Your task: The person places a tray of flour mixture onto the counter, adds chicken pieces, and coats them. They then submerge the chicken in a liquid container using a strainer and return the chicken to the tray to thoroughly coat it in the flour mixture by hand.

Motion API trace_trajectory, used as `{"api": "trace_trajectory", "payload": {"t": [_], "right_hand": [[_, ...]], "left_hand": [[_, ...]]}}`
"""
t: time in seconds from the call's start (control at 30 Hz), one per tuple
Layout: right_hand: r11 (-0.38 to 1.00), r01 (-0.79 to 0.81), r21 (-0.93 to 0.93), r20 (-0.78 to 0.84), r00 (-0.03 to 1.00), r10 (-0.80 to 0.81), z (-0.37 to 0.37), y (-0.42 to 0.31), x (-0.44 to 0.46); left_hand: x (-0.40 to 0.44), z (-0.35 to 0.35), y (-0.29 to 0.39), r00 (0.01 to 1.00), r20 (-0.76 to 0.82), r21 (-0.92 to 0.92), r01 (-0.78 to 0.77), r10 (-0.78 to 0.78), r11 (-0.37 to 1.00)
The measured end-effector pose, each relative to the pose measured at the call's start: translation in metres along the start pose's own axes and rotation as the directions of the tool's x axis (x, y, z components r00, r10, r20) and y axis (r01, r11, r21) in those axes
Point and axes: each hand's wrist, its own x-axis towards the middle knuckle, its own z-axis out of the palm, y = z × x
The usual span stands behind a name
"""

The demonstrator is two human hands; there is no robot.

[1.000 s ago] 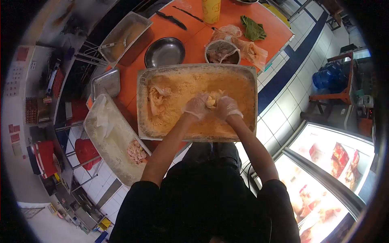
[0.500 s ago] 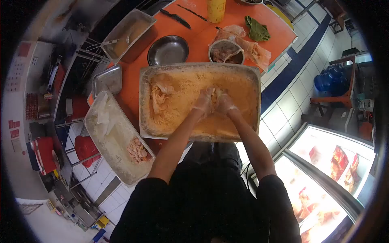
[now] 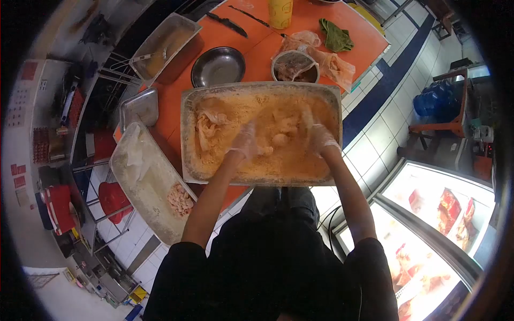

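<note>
A large metal tray (image 3: 261, 180) of orange-yellow breading powder stands in front of me. Coated pieces (image 3: 280, 139) lie in the powder between my gloved hands. My left hand (image 3: 245, 141) is at their left, over the powder, its fingers smeared by motion. On the right side of the tray, my right hand (image 3: 320, 136) is spread apart from the pieces, fingers blurred but extended. A crumpled, powder-covered clump (image 3: 208, 128) lies at the tray's left end. Both hands wear clear plastic gloves.
A second tray (image 3: 140, 184) with raw pieces (image 3: 180, 200) slants at the left. Behind are a black bowl (image 3: 218, 67), a bowl of dark meat (image 3: 295, 67), a knife (image 3: 227, 24), a green cloth (image 3: 335, 36) and a yellow cup (image 3: 280, 13). A lit display case (image 3: 428, 214) stands right.
My hands were together at the tray's middle and have moved apart, left and right. Coated pieces now show in the powder between them.
</note>
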Motion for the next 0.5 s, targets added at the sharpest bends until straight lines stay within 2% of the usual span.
{"api": "trace_trajectory", "payload": {"t": [0.03, 0.07, 0.1, 0.13, 0.17, 0.2, 0.3, 0.33, 0.37, 0.4, 0.43, 0.47, 0.5], "right_hand": [[0.991, -0.053, -0.126, 0.094, 0.993, 0.065, 0.006, 0.019, 0.006], [0.979, -0.074, -0.191, 0.136, 0.986, 0.101, 0.002, 0.017, 0.006], [0.963, -0.089, -0.256, 0.177, 0.975, 0.137, -0.001, 0.015, 0.005], [0.980, -0.130, -0.153, 0.206, 0.965, 0.161, -0.022, -0.010, -0.005], [0.984, -0.174, -0.050, 0.237, 0.955, 0.180, -0.033, -0.026, -0.010], [0.984, -0.173, -0.050, 0.235, 0.955, 0.180, -0.015, -0.022, -0.002], [0.976, -0.186, -0.109, 0.141, 0.970, 0.200, 0.054, -0.001, 0.029], [0.980, -0.198, 0.000, 0.063, 0.978, 0.198, 0.063, 0.003, 0.030], [0.974, -0.199, 0.109, -0.015, 0.979, 0.201, 0.063, 0.002, 0.029], [0.973, -0.199, 0.116, -0.015, 0.979, 0.202, 0.059, 0.005, 0.029], [0.953, -0.213, 0.217, 0.022, 0.977, 0.213, 0.042, 0.005, 0.025], [0.923, -0.226, 0.311, 0.060, 0.974, 0.219, 0.031, 0.007, 0.024], [0.923, -0.225, 0.312, 0.062, 0.974, 0.217, 0.031, 0.012, 0.024]], "left_hand": [[0.000, 0.001, -0.010, 0.998, -0.063, 0.064, -0.022, 0.026, 0.998], [0.003, 0.003, -0.019, 0.976, 0.199, 0.242, 0.034, -0.084, 0.970], [0.005, 0.006, -0.027, 0.876, 0.422, 0.420, 0.040, -0.234, 0.907], [-0.001, 0.009, -0.019, 0.878, 0.418, 0.420, 0.044, -0.235, 0.907], [-0.009, 0.017, -0.005, 0.908, 0.382, 0.396, 0.007, -0.172, 0.918], [-0.014, 0.022, 0.006, 0.932, 0.347, 0.374, -0.033, -0.107, 0.927], [0.001, 0.070, -0.041, 0.937, 0.350, 0.368, -0.125, -0.012, 0.921], [-0.001, 0.062, -0.039, 0.936, 0.352, 0.372, -0.128, -0.013, 0.919], [-0.006, 0.046, -0.033, 0.946, 0.318, 0.107, 0.029, -0.062, 0.994], [-0.011, 0.030, -0.027, 0.947, 0.297, -0.172, 0.178, -0.122, 0.969], [-0.010, 0.018, -0.024, 0.947, 0.297, -0.168, 0.178, -0.123, 0.970], [-0.007, 0.005, -0.021, 0.917, 0.321, -0.336, 0.344, -0.236, 0.877], [-0.002, -0.003, -0.015, 0.894, 0.345, -0.414, 0.419, -0.287, 0.808]]}}
